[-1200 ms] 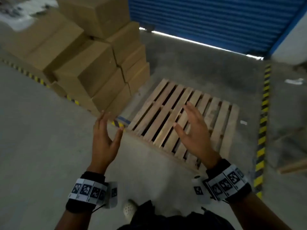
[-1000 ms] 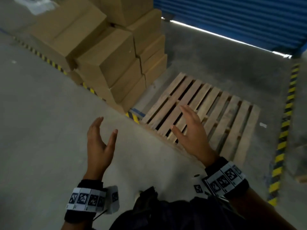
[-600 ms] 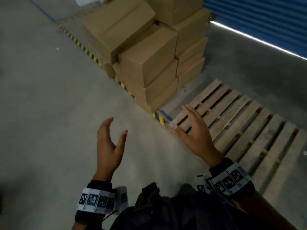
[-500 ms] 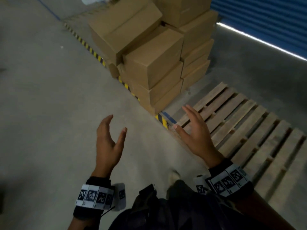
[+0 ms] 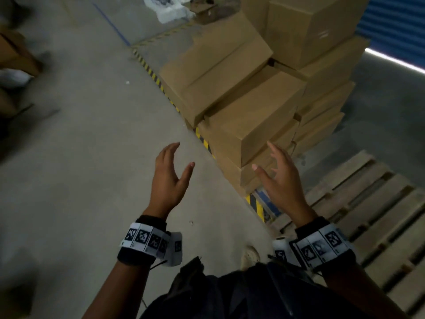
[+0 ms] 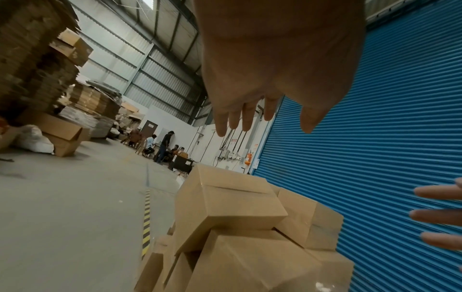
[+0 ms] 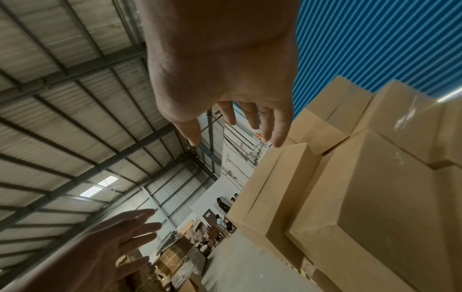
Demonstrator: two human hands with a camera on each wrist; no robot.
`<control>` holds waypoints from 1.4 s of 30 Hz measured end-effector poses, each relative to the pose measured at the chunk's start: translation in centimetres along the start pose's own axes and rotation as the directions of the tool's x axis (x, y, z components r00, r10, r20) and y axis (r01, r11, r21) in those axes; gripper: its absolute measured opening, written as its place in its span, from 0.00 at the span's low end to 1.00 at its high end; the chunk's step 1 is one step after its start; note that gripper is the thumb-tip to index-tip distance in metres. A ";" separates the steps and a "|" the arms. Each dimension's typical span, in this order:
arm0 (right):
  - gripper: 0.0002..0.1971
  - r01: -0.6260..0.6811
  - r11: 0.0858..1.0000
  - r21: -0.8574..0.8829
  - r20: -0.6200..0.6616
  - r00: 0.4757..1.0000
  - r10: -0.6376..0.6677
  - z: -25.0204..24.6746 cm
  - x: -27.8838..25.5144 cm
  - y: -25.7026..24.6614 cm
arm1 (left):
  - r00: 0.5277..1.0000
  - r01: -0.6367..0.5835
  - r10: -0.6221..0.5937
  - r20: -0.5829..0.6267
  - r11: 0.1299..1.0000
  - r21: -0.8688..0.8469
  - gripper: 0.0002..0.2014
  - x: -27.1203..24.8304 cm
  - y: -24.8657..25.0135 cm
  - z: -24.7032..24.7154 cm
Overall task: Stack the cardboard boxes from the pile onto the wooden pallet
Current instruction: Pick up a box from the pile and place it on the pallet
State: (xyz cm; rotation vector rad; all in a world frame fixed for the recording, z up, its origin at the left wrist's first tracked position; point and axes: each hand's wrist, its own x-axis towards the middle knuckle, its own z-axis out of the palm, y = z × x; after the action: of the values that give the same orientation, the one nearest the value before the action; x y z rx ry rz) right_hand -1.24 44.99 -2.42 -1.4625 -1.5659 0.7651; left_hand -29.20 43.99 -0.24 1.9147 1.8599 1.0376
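We have both hands up in front of us with nothing in them. Our left hand [image 5: 169,178] has its fingers straight and spread, thumb splayed wide; our right hand [image 5: 281,180] is the same, palm turned inward, so the two palms face each other across a gap.

The pile of cardboard boxes [image 5: 264,88] stands ahead and to the right, on the concrete floor [image 5: 80,157] along a yellow-and-black striped line [image 5: 156,79]. The nearest box [image 5: 250,116] sits on top of the front stack (its near corner juts toward us). It lies just beyond the right fingertips [image 5: 272,146], which appear in front of its near face without clearly touching it; the left hand is farther off, over bare floor to the box's left. So the right hand is the nearer one, and the left would have to travel right and forward to reach the opposite side.

That box's long axis runs from the near left toward the far right, roughly along the striped line, its short end facing us. We judge the next move calls for closing the palms on its two long sides.

The wooden pallet [image 5: 368,215] lies flat at lower right, just beside the pile, no boxes showing on the part in view, its slats running diagonally away from us.
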 end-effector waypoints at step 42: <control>0.30 -0.729 0.248 0.637 0.140 0.426 0.894 23.3 49.6 9.3 | 0.716 0.124 -0.156 0.680 0.988 0.096 0.32 67.3 -13.8 15.3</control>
State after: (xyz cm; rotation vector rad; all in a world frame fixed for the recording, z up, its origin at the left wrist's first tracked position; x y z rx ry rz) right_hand -15.72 97.57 -12.88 -1.6980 -0.0782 1.4551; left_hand -35.29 114.08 0.04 1.7892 1.5394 0.1620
